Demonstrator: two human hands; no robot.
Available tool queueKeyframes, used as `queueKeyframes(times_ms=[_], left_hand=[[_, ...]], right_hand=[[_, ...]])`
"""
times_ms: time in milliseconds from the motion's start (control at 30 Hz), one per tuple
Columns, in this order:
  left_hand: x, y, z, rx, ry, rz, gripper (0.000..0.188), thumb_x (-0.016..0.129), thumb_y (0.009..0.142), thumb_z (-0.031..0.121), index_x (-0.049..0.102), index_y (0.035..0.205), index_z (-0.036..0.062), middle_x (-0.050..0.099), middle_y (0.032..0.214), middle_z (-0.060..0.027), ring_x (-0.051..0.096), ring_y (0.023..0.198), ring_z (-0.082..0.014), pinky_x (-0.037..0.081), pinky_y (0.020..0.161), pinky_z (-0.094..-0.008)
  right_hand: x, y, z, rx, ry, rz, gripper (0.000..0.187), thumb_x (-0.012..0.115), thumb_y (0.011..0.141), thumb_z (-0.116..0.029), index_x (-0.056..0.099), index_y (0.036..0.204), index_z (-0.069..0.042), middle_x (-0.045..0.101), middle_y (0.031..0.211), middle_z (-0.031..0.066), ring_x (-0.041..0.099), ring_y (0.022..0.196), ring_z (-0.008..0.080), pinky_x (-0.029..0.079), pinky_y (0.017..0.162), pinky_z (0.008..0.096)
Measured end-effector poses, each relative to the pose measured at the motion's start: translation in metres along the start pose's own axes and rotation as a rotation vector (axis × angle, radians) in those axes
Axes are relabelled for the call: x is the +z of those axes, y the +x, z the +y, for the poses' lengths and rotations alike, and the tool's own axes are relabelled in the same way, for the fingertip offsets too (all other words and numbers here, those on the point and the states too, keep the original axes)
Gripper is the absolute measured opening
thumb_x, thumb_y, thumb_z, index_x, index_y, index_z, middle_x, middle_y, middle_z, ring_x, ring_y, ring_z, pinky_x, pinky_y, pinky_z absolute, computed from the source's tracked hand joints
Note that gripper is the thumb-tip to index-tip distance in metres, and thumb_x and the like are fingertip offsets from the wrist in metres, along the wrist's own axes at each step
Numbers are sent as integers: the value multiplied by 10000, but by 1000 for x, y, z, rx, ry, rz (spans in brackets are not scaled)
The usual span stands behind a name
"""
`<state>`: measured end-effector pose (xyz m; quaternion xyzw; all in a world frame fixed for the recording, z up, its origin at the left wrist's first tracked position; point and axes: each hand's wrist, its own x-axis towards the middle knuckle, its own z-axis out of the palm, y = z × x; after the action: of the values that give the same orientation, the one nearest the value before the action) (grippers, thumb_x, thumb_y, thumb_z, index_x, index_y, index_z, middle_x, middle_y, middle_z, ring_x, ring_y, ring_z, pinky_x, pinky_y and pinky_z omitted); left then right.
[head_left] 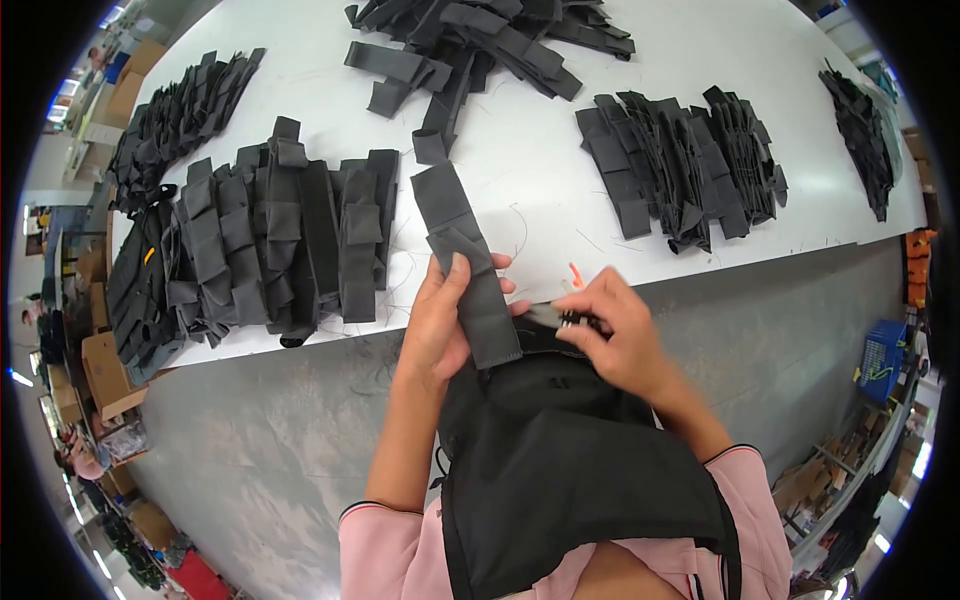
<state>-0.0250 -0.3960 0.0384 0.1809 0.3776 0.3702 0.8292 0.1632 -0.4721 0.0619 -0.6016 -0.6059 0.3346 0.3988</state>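
My left hand [432, 325] is closed on a black fabric strip [486, 315], thumb on top and fingertips showing past its right edge. The strip slants over the table's front edge, its lower end above my black apron [590, 470]. A folded layer crosses its upper half. In my right hand [628, 335] is a pair of thread snips [545, 315], the pale blades pointing left toward the strip and the dark handle mostly covered by my fingers. The blade tips lie close to my left fingertips; whether they touch the strip I cannot tell.
A row of folded black strips [235, 240] lies left on the white table [520, 200], with a smaller bunch [185, 115] behind. A loose heap [480, 40] is at the far middle. More bundles [685, 165] lie right. Loose threads and a small orange piece [575, 273] are near my right hand.
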Motion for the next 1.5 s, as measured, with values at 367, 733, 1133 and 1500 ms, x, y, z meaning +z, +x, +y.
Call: queueKeyframes(times_ms=[367, 733, 1133, 1500], left_hand=[[-9, 14, 0, -11, -71, 115, 293, 462, 968, 285, 405, 1142, 56, 582, 1041, -139, 597, 810, -188, 554, 658, -349], [-10, 13, 1, -25, -123, 128, 259, 461, 969, 276, 442, 1103, 56, 582, 1025, -141, 580, 786, -185, 529, 621, -328], [-20, 15, 0, -54, -199, 44, 266, 448, 974, 258, 443, 1122, 37, 572, 1023, -149, 559, 781, -188, 516, 608, -304], [-14, 10, 2, -50, -119, 70, 288, 457, 970, 265, 432, 1142, 35, 571, 1030, -152, 571, 787, -194, 528, 614, -319]], right_hand=[[12, -24, 1, -153, -156, -20, 288, 740, 667, -47, 642, 938, -51, 501, 761, 58, 512, 596, 201, 418, 532, 290], [19, -14, -8, -270, -263, -81, 321, 745, 644, -34, 652, 950, -52, 510, 711, 57, 520, 613, 214, 432, 533, 309], [11, -16, -10, -78, -27, -186, 267, 737, 651, -3, 666, 905, -44, 504, 718, 69, 497, 617, 190, 431, 543, 290], [13, -16, -10, -158, -141, -146, 264, 737, 663, -13, 671, 917, -45, 501, 737, 67, 496, 598, 198, 449, 568, 288]])
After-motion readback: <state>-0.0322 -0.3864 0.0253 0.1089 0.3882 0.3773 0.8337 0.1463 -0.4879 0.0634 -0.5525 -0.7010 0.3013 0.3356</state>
